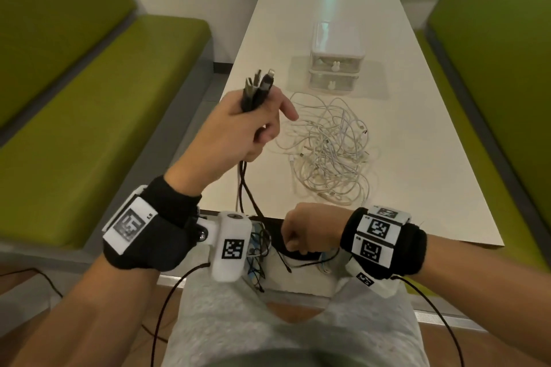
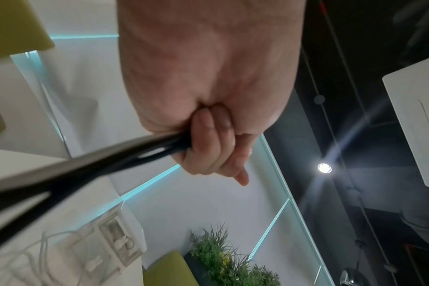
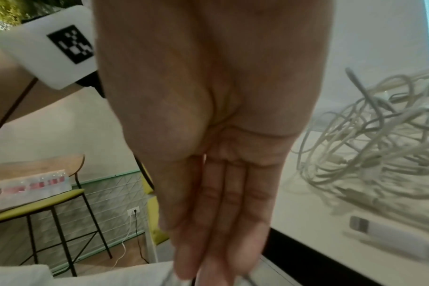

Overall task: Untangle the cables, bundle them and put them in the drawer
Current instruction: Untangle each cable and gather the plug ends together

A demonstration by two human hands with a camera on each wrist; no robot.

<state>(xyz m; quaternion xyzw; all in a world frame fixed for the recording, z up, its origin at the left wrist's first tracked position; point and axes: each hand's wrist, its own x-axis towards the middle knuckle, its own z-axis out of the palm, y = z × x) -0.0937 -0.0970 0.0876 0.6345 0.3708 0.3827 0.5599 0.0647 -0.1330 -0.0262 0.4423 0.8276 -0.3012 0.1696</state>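
Note:
My left hand (image 1: 238,131) is raised over the table's left side and grips a bunch of black cables (image 1: 256,89) just below their plugs, which stick up. In the left wrist view its fingers (image 2: 208,151) curl round the black cables (image 2: 86,170). The strands hang down past the near table edge. My right hand (image 1: 310,229) points down at that edge, fingers (image 3: 220,212) straight and together, fingertips among the hanging black strands. A tangle of white cables (image 1: 328,152) lies mid-table. Behind it stands a small clear two-drawer unit (image 1: 335,59), both drawers closed.
The long white table (image 1: 417,158) runs away from me between two green benches (image 1: 104,128) (image 1: 507,68). A white plug (image 3: 370,230) lies near the front edge beside the white cables (image 3: 380,145). Thin sensor leads run from my wristbands. A chair (image 3: 37,203) stands off to the side.

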